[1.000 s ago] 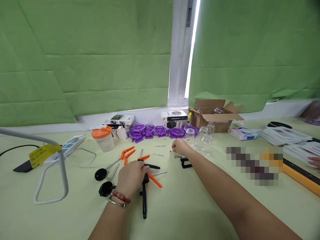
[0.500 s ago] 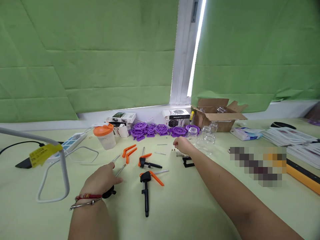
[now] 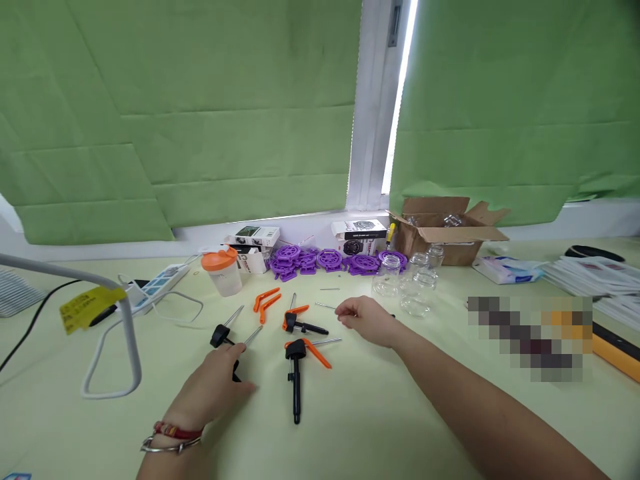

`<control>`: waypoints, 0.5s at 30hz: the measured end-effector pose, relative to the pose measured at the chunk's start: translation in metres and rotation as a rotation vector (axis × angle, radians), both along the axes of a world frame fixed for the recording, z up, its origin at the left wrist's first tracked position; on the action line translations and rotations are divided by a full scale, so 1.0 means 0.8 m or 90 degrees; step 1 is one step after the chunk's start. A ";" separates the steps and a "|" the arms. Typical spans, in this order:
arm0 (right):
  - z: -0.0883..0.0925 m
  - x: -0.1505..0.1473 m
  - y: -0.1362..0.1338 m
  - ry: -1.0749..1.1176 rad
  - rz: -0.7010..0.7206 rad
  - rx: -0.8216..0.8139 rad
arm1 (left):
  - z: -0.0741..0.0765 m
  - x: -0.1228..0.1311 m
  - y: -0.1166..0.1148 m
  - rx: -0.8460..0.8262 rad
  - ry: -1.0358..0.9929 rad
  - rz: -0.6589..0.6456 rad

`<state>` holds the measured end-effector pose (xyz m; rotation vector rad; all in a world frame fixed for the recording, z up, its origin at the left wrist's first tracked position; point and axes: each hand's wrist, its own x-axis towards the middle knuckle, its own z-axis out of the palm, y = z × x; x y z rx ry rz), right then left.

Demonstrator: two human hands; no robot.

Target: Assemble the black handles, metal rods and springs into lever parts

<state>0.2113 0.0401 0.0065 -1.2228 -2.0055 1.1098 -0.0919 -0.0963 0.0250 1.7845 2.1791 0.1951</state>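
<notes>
My left hand (image 3: 213, 390) rests on the table with its fingers curled over the black knob (image 3: 235, 369) of a metal rod (image 3: 253, 335). A second black-knobbed rod (image 3: 221, 333) lies just beyond it. My right hand (image 3: 366, 320) is pinched shut near a thin metal pin (image 3: 325, 306); what it holds is too small to make out. Between my hands lie two black-and-orange lever tools, one farther away (image 3: 299, 326) and one nearer me (image 3: 297, 377). Two loose orange levers (image 3: 266, 301) sit behind them.
Purple gear parts (image 3: 320, 259), small boxes (image 3: 359, 231), clear glass jars (image 3: 414, 288) and an open cardboard box (image 3: 445, 230) line the back. An orange-lidded cup (image 3: 223, 271), power strip (image 3: 157, 283) and white wire frame (image 3: 117, 347) stand left. Paper stacks (image 3: 597, 279) and a yellow ruler (image 3: 617, 350) lie right.
My left hand left the black-and-orange tool and moved left onto the black-knobbed rod. My right hand drew back from beside the jars toward the middle, still pinched.
</notes>
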 end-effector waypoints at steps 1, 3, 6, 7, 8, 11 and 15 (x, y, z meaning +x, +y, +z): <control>0.002 -0.007 -0.011 0.029 0.022 -0.020 | 0.000 0.004 -0.001 0.015 0.004 -0.004; 0.008 -0.023 -0.031 0.109 0.062 -0.077 | 0.007 0.013 -0.003 0.071 0.005 -0.003; 0.020 -0.048 -0.052 0.231 0.071 -0.166 | 0.029 0.038 -0.007 0.186 -0.048 -0.072; 0.024 -0.055 -0.055 0.264 0.057 -0.201 | 0.036 0.050 -0.008 0.202 -0.088 -0.142; 0.026 -0.060 -0.056 0.291 0.039 -0.237 | 0.042 0.061 -0.008 0.211 -0.124 -0.205; 0.028 -0.064 -0.051 0.336 -0.021 -0.301 | 0.051 0.093 -0.006 0.223 -0.164 -0.292; 0.022 -0.053 -0.041 0.353 -0.056 -0.254 | 0.049 0.113 0.002 0.211 -0.202 -0.281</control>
